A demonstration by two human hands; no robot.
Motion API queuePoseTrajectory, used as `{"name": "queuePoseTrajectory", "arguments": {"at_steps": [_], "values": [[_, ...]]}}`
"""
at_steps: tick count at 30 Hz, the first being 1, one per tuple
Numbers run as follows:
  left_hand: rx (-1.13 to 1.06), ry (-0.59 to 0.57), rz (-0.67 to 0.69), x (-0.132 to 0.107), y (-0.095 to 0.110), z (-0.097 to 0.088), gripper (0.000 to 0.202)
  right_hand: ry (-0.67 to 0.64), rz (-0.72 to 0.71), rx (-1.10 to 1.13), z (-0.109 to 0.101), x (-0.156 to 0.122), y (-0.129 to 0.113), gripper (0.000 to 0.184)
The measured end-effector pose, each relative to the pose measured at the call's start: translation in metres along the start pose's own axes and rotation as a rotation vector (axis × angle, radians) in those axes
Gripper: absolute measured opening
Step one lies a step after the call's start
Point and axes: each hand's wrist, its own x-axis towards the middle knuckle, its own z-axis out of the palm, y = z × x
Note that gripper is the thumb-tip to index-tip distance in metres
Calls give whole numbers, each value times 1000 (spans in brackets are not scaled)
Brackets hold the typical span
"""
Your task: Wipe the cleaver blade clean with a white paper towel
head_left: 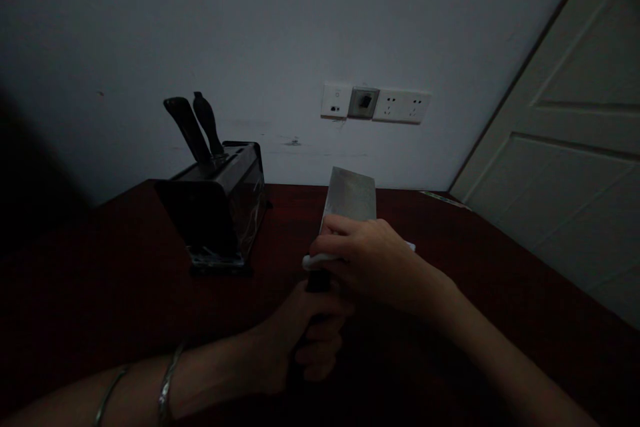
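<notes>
My left hand [320, 330] is wrapped round the black handle [319, 280] of a cleaver. The cleaver's broad grey blade [351, 192] points up and away from me, over the table. My right hand [383, 257] lies across the lower part of the blade, close to the handle, with its fingers bent round a white cloth [320, 258]. One end of the cloth sticks out left of the fingers, and a bit of white shows behind the wrist. The fingers hide most of the cloth and the blade's base. It is too dark to see whether the cloth is folded.
On the left of the dark red table [295, 213] stands a black knife block [215, 207] with two black-handled tools [189, 127] upright in it. A white wall with sockets [375, 103] rises behind. A pale panelled door [565, 127] borders the right side.
</notes>
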Motion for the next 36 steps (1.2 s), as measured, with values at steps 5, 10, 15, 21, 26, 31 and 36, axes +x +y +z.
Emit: {"name": "queuePoseTrajectory", "arguments": {"at_steps": [5, 10, 15, 21, 26, 31, 36], "values": [[8, 18, 47, -2, 3, 2, 17, -42, 2, 39, -9, -5, 7, 10], [-4, 23, 62, -2, 3, 4, 13, -27, 18, 19, -5, -2, 2, 9], [-13, 13, 90, 1, 4, 1, 11, -29, 50, 1, -1, -1, 7, 11], [-41, 18, 126, 8, 9, -8, 19, 19, 145, -6, 8, 1, 17, 13], [-86, -28, 155, 14, 14, -18, 20, 171, 221, -47, 25, 5, 19, 17], [-124, -85, 144, 20, 19, -25, 22, 350, 240, -146, 30, 1, 28, 25], [-126, -109, 151, 26, 24, -32, 24, 108, -117, -84, 22, -1, 36, 26]]}}
